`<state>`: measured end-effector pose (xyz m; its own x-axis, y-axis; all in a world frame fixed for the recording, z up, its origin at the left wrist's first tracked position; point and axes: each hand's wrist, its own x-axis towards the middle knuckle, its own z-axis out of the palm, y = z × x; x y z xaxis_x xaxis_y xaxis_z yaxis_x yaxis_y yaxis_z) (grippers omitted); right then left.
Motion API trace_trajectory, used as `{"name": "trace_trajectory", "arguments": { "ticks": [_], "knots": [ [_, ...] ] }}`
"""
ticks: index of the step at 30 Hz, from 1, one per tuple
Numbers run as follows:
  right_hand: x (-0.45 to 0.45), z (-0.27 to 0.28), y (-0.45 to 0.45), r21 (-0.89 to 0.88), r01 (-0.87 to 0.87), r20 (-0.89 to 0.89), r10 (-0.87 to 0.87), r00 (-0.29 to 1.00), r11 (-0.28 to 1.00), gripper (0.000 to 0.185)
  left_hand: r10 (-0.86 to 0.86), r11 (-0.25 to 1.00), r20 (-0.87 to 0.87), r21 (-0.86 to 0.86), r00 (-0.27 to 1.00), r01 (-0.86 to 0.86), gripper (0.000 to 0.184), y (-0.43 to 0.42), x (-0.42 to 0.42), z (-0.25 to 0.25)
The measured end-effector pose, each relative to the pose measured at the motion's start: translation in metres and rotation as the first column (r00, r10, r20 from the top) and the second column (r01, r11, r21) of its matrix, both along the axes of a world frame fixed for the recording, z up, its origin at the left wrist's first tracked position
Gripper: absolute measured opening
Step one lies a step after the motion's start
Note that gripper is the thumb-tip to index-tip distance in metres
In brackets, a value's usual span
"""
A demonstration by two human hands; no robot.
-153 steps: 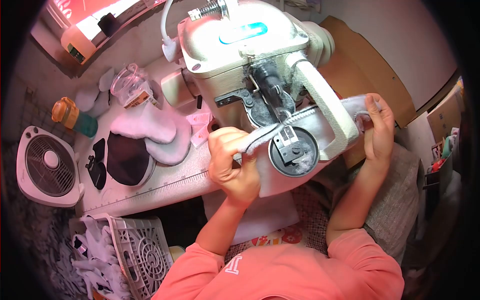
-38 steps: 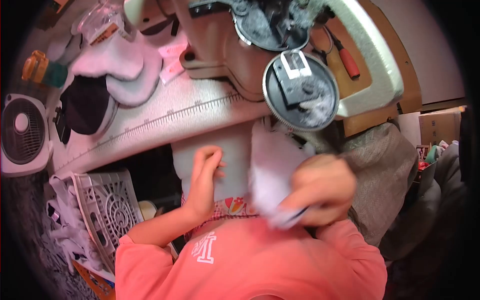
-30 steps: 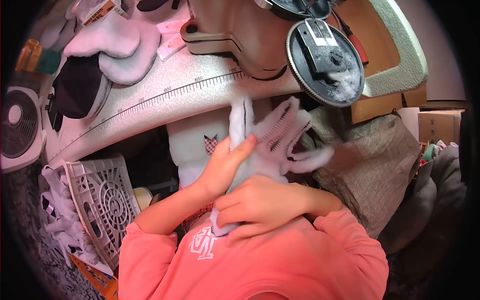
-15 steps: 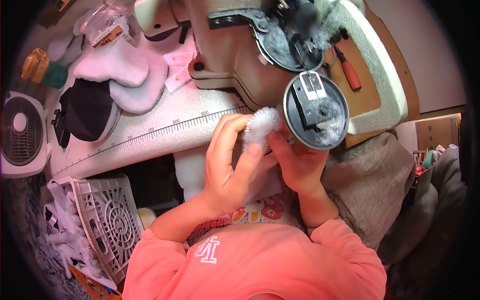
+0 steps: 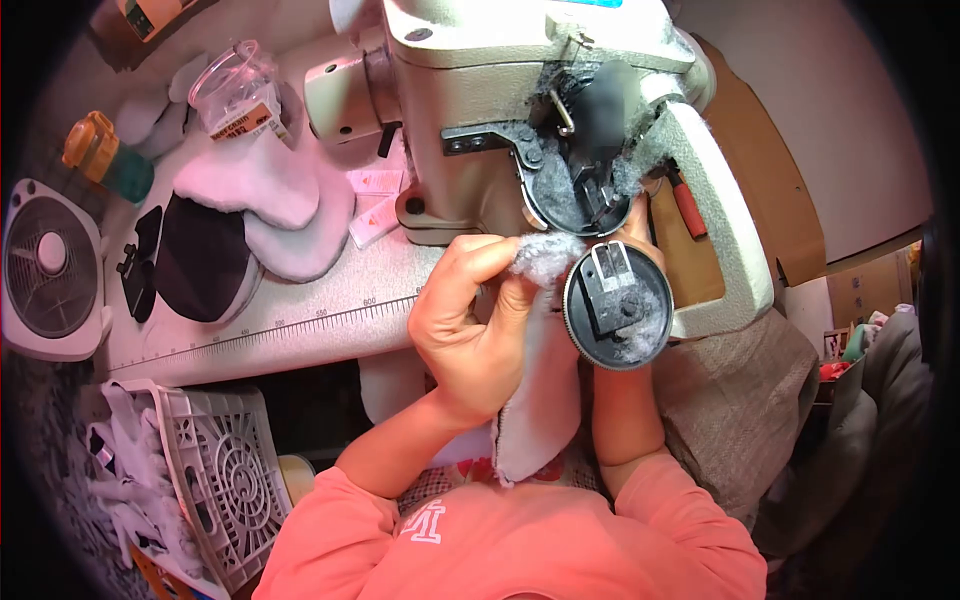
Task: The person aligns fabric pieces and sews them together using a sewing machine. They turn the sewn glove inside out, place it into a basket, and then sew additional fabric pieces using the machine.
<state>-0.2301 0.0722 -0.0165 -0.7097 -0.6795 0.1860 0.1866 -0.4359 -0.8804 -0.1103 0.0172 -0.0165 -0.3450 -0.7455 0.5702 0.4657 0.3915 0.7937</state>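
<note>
A large cream machine [image 5: 480,70] fills the upper middle, with a black toothed disc [image 5: 640,330] at its front, lint lying on it. Left of the disc, my left hand [image 5: 470,330] pinches the fluffy edge of a pale fleece piece [image 5: 540,400], which hangs down toward my lap. My right hand [image 5: 640,235] reaches up behind the disc. Its fingers are mostly hidden by the disc and the machine, and what they hold cannot be made out.
On the table [image 5: 270,345] at left lie white fleece shapes [image 5: 255,180], a black piece [image 5: 205,260], a clear jar [image 5: 235,80] and an orange-topped bottle [image 5: 105,160]. A fan [image 5: 52,270], a white crate [image 5: 225,470], a red-handled tool [image 5: 688,208] and a brown sack [image 5: 740,410] surround me.
The fleece has left my lap and risen to the disc, its lower part now hanging down. My right hand has moved up behind the disc. The view has tilted up, showing more of the machine.
</note>
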Motion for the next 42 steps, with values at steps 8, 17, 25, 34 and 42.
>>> {"name": "trace_trajectory", "arguments": {
  "ticks": [8, 17, 25, 34, 42],
  "knots": [
    [-0.023, -0.012, 0.003, -0.27, -0.232, 0.217, 0.294, 0.931, 0.935, 0.033, 0.079, 0.993, -0.012, -0.089, 0.997, -0.079, 0.012, -0.002, -0.012, 0.0],
    [-0.018, -0.007, 0.004, -0.146, -0.223, 0.179, 0.248, 0.952, 0.964, 0.032, 0.096, 0.99, 0.026, -0.109, 0.995, -0.093, 0.013, -0.001, -0.014, 0.003],
    [-0.016, -0.002, 0.005, -0.027, -0.06, -0.003, 0.06, 0.998, 0.998, 0.038, 0.11, 0.982, 0.101, -0.168, 0.989, -0.092, 0.015, 0.002, -0.016, 0.012],
    [0.005, -0.001, 0.021, -0.081, 0.072, -0.436, -0.1, 0.894, 0.994, 0.021, 0.17, 0.947, 0.213, -0.305, 0.962, -0.1, 0.016, 0.001, -0.005, 0.026],
    [0.023, -0.014, 0.043, -0.064, 0.281, -0.778, -0.224, 0.587, 0.958, 0.04, 0.043, 0.972, 0.355, -0.232, 0.934, 0.044, 0.014, 0.011, 0.014, 0.027]
  ]
}}
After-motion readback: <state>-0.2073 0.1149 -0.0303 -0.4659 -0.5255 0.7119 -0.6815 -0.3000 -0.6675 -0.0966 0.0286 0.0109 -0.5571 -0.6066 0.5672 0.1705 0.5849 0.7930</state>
